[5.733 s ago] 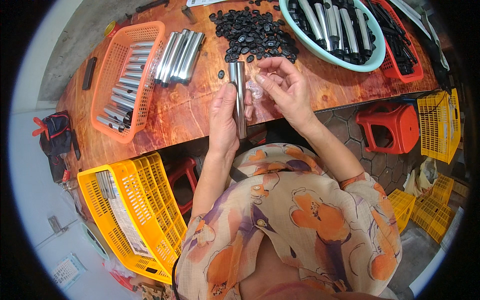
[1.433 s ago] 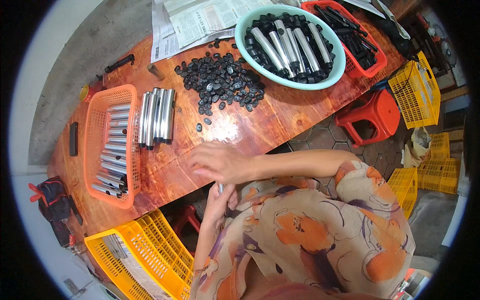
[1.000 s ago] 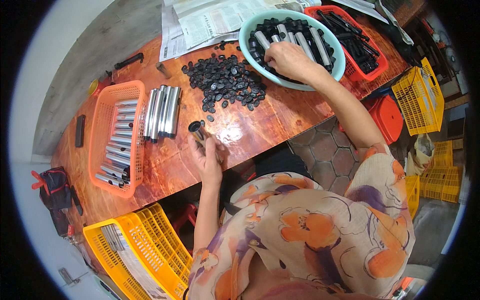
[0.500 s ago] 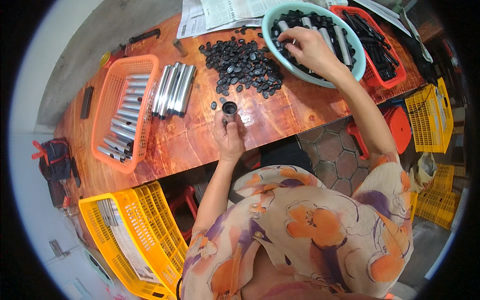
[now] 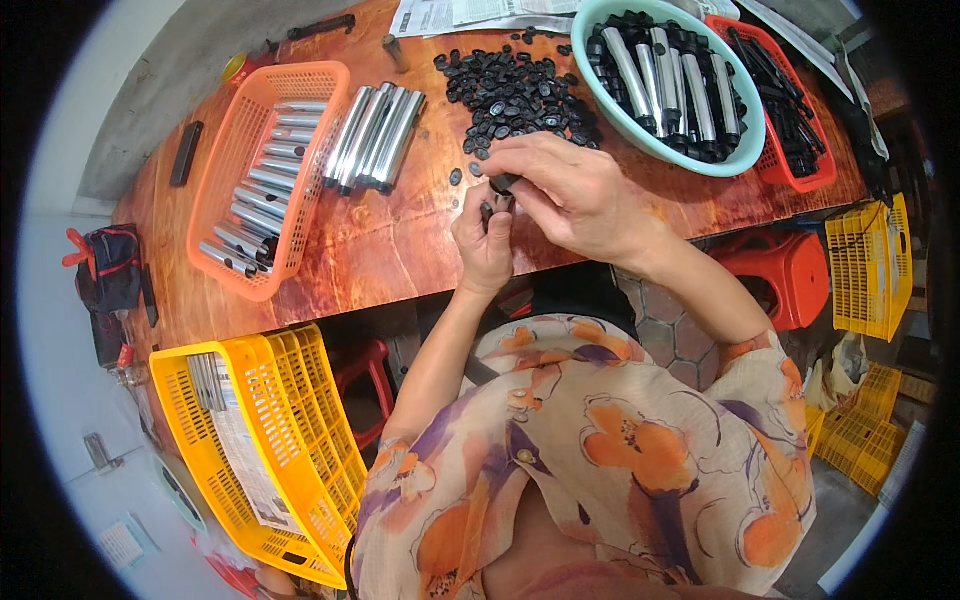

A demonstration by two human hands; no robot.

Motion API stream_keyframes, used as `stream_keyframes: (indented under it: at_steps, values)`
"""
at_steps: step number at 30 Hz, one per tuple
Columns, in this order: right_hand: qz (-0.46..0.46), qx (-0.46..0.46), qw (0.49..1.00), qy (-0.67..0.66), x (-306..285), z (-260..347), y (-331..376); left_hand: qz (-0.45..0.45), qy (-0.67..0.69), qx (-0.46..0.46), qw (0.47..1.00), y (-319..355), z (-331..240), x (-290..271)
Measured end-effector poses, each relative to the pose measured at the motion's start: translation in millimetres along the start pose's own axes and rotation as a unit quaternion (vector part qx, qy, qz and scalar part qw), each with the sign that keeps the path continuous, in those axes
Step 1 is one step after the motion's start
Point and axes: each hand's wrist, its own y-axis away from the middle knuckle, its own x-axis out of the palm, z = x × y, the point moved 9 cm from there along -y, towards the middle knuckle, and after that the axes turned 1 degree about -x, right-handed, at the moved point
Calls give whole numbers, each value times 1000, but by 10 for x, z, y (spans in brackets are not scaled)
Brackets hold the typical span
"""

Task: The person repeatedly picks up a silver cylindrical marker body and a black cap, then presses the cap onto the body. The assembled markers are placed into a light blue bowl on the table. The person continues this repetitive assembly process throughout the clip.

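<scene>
Both hands meeting at frame centre over the reddish-brown wooden table (image 5: 380,250). Left hand (image 5: 484,245) closing around a small dark cylindrical part (image 5: 493,208), mostly hidden by fingers. Right hand (image 5: 570,190) curling over it, fingertips pinching a black round cap (image 5: 503,182) on top. Pile of black caps (image 5: 515,95) lying just above; orange mesh basket of silver tubes (image 5: 262,185) sitting upper left; tiled floor showing at right

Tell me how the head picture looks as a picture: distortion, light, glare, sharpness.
Head view: strong fisheye, the table edge bows and black corners ring the frame; even daylight with soft shadows; mild glare on the metal tubes and varnished wood; sharp at the centre, where left hand and right hand meet on a small dark part, softer toward the rim.
</scene>
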Motion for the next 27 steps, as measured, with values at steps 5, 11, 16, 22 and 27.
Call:
stream_keyframes:
  at_steps: [5, 11, 16, 22, 27]
  values:
    - [34, 13, 999, -17, -34, 45, 122, -3, 19, -5, 1000, 27, 152, -17]
    - [8, 9, 1000, -10, -18, 57, 189, -4, 11, -4, 1000, 37, 203, -30]
    - [-3, -39, 998, 44, 53, 105, 318, 2, 1, -24, 1000, 42, 164, -31]
    - [18, -53, 995, 77, -48, 112, 208, 61, 72, -91, 991, -29, 142, 82]
    - [55, -146, 985, 74, -154, 232, 23, 84, 66, -181, 978, 34, 51, 180]
